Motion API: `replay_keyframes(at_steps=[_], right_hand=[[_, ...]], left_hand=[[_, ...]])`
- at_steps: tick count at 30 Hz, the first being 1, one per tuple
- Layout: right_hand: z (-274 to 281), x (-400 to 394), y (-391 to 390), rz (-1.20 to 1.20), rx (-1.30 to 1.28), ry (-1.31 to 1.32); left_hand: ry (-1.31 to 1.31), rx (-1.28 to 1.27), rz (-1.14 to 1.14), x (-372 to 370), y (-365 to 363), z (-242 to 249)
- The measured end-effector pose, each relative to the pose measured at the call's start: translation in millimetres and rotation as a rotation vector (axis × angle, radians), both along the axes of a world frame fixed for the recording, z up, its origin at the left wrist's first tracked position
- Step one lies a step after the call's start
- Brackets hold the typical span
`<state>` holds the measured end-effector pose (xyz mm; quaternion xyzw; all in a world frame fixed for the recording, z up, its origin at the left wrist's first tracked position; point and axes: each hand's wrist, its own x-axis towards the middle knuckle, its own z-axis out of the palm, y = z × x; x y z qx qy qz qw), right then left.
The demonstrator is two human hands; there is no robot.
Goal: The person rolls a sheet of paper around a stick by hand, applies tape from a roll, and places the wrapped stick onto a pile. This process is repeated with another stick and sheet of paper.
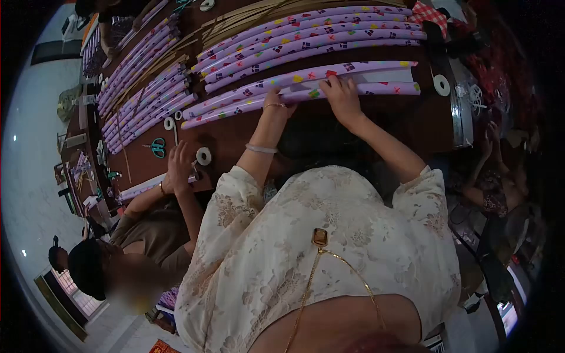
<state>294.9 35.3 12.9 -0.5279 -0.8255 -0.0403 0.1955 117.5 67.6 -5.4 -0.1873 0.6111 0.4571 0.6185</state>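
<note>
A purple patterned sheet, apparently wrapping paper, lies in front of me with its far edge rolled (235,93) and its near edge rolled (229,112). Its white underside (385,76) shows between the rolls on the right. My left hand (275,101) closes around the near roll left of the middle, some of its fingers hidden. Farther right, my right hand (341,100) curls its fingers over the same roll, fingertips reaching toward the white gap.
Several finished purple rolls (312,45) lie behind, with more rolls (147,100) to the left and brown strips (247,15) among them. Scissors (158,148) and a white tape roll (203,156) lie near a co-worker's hand (178,166). Another tape roll (441,85) is at right.
</note>
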Motion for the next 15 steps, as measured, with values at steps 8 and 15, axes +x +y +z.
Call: replay_keyframes(at_steps=[8, 15], right_hand=[[38, -21, -33, 0.159, -0.048, 0.213], [81, 69, -90, 0.023, 0.159, 0.984]], left_hand=[[0.183, 0.355, -0.053, -26, -19, 32], [0.272, 0.418, -0.026, -154, 19, 10]])
